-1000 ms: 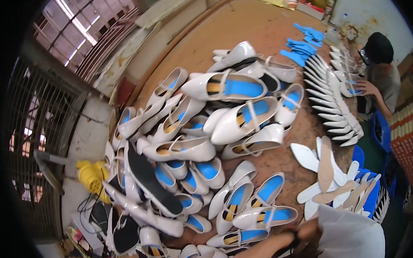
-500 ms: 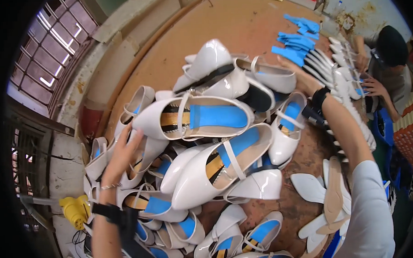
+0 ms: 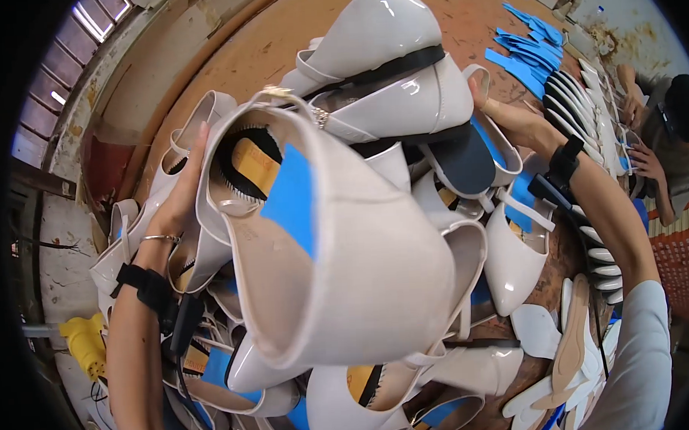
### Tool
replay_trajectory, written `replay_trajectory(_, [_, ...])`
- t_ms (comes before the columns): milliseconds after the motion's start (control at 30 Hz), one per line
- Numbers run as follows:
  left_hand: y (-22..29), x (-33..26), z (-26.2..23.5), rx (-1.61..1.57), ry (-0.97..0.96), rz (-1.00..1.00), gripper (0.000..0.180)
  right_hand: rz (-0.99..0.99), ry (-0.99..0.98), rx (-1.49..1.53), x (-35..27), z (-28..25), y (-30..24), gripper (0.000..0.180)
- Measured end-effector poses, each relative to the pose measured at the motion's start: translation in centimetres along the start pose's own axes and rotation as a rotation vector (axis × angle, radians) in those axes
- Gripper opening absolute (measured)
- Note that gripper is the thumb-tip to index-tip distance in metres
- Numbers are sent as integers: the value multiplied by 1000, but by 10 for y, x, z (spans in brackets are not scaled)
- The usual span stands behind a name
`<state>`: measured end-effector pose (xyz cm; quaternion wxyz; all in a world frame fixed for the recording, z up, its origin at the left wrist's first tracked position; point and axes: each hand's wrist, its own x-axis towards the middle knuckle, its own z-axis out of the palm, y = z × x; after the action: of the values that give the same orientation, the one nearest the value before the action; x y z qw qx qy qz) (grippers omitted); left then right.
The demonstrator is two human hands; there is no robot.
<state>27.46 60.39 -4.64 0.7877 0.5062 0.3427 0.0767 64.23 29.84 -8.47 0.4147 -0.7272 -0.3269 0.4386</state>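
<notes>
Glossy white strapped shoes with blue insole pieces form a stacked bundle between my two hands. The nearest white shoe (image 3: 381,267) is tipped with its heel end toward me, hiding much of the stack. Along the left side lies my left hand (image 3: 181,195), pressed to the shoes with a finger stretched up; its other fingers are partly hidden. My right hand (image 3: 506,119) grips the far right side, by a white shoe (image 3: 495,147), with most fingers behind it. Two shoes lie sole over upper at the top, the upper one (image 3: 386,29) pointing away from me.
More white shoes (image 3: 245,396) lie beneath on the brown table (image 3: 275,33). Blue strips (image 3: 528,49), a row of white shoe parts (image 3: 570,105) and loose insoles (image 3: 569,343) lie to the right. A co-worker (image 3: 664,132) works at the far right. A yellow object (image 3: 85,345) stands left.
The bundle of shoes has come up and nearer, with the front shoe tilting heel toward me. Both my hands have moved with it, and the view has shifted.
</notes>
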Motion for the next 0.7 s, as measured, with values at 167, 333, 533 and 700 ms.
replay_trajectory(167, [-12, -23, 10, 306, 16, 2, 86, 36, -100, 268, 3, -1, 11, 67])
replay_trajectory(333, [-18, -76, 7, 585, 20, 99, 80, 258, -251, -26, -47, 34, -17, 62])
replay_trajectory(533, [0, -216, 34, 980, 18, -68, 62, 99, -381, -85, -127, 89, 19, 69])
replay_trajectory(700, [-11, -335, 54, 1244, 63, 89, 74, 139, -459, 48, -228, 119, 29, 73])
